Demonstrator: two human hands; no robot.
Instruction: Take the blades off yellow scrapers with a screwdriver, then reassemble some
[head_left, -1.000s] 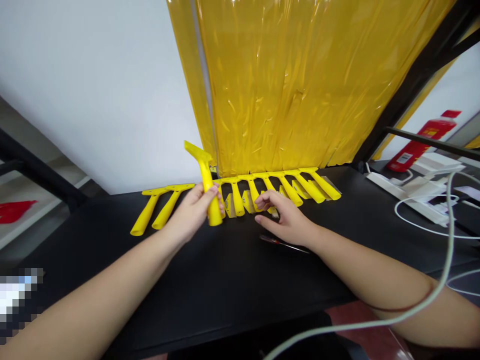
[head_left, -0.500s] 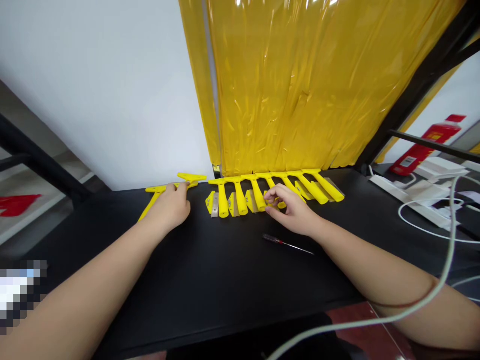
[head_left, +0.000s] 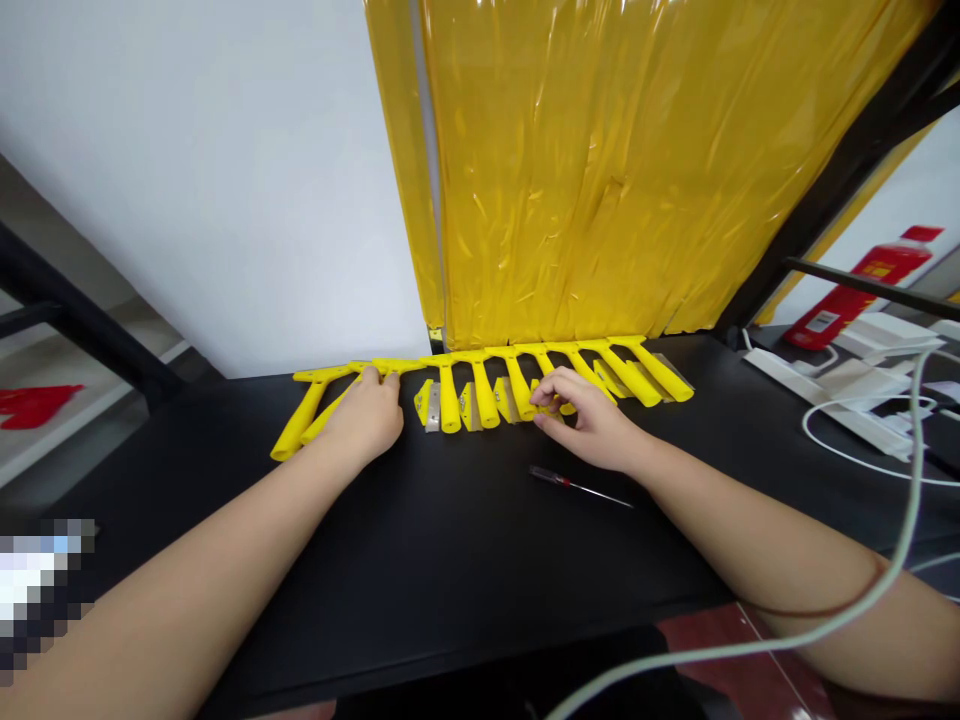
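Yellow T-shaped scraper handles [head_left: 486,398] lie side by side on the black tabletop, heads toward the wall. My left hand [head_left: 367,415] is closed over a handle at the left of the row; its grip is hidden under the palm. Left of it rest more yellow handles [head_left: 300,420]. My right hand [head_left: 583,418] hovers over or rests on the row's middle, fingers loosely bent, thumb apart, near a handle's lower end; contact is unclear. Between the handles sit metal blades [head_left: 433,408] with small yellow plates [head_left: 421,402]. A screwdriver [head_left: 551,476] lies below my right hand.
A yellow plastic sheet [head_left: 555,200] and a white panel [head_left: 225,180] rise behind the table. At right are a red bottle [head_left: 862,290], a white power strip [head_left: 817,400] and a white cable [head_left: 904,500] crossing in front of my right arm.
My left hand has shifted right, bringing its handle's head up to the row. More of the handles left of it now show. My right hand has stayed in place.
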